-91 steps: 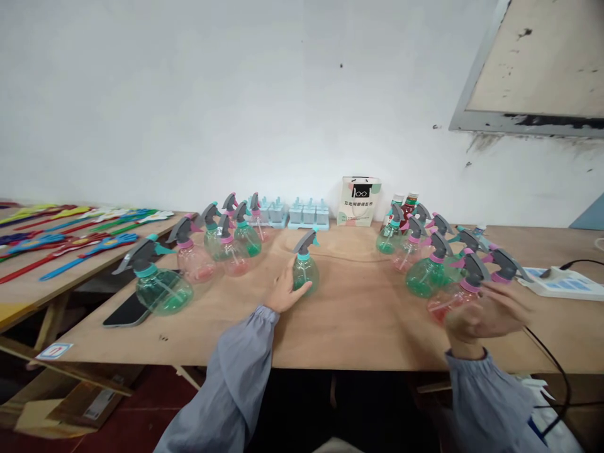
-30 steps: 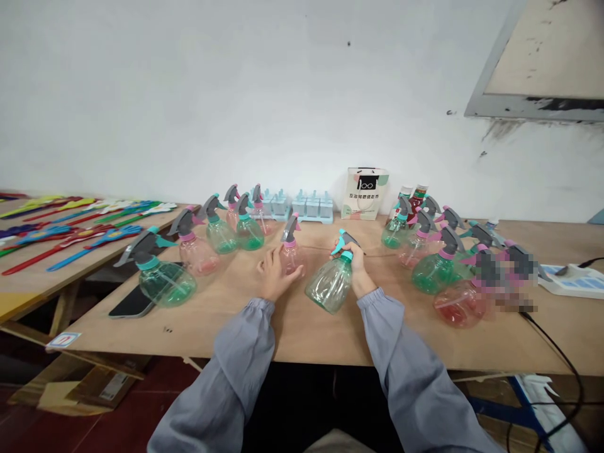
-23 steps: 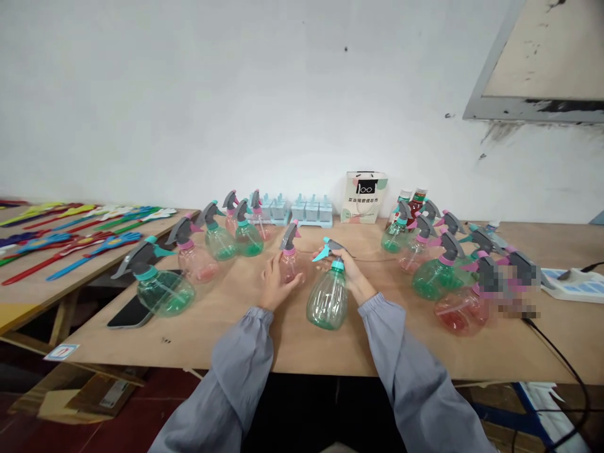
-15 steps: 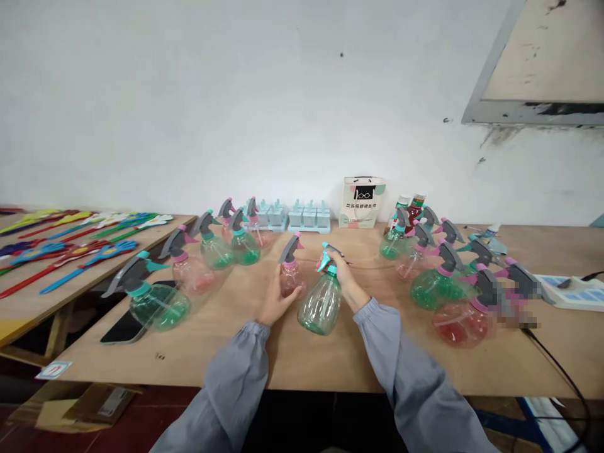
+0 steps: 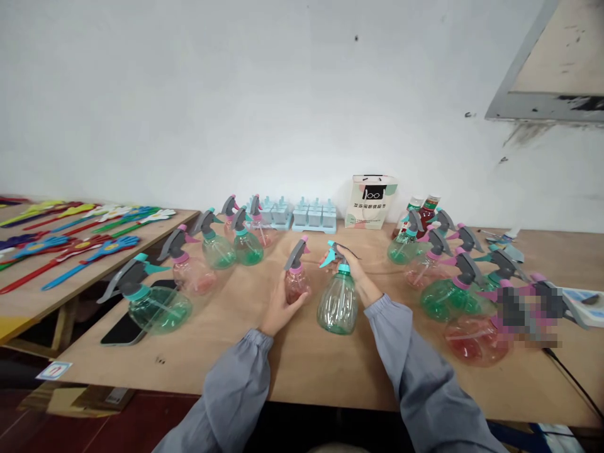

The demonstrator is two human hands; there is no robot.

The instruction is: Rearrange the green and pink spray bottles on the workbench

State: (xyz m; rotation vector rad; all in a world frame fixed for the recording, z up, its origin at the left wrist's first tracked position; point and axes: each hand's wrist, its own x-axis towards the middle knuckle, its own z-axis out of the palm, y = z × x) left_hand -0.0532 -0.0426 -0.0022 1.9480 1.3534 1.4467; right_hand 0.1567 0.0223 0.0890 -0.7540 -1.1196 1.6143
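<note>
My left hand [image 5: 282, 303] is wrapped round a small pink spray bottle [image 5: 297, 283] with a grey and pink head, upright at the middle of the table. Just right of it, my right hand [image 5: 355, 267] grips the grey and turquoise head of a clear green spray bottle [image 5: 338, 305]. Some fingers of that hand are hidden behind the head. The two bottles are side by side and apart. Several green and pink spray bottles stand to the left, such as a green one [image 5: 160, 309], and several more to the right, such as a pink one [image 5: 476, 340].
A phone [image 5: 123, 330] lies under the left green bottle. Light blue moulds [image 5: 314, 216], a paper bag [image 5: 371, 202] and red bottles [image 5: 428, 211] stand along the wall. Colourful hand-shaped items [image 5: 113, 246] cover the left table [image 5: 28, 308]. A black cable [image 5: 573, 377] crosses the right side.
The green bottle in my right hand has shifted right, away from the pink one, and is more upright. My left hand still holds the pink bottle. The view has turned slightly.
</note>
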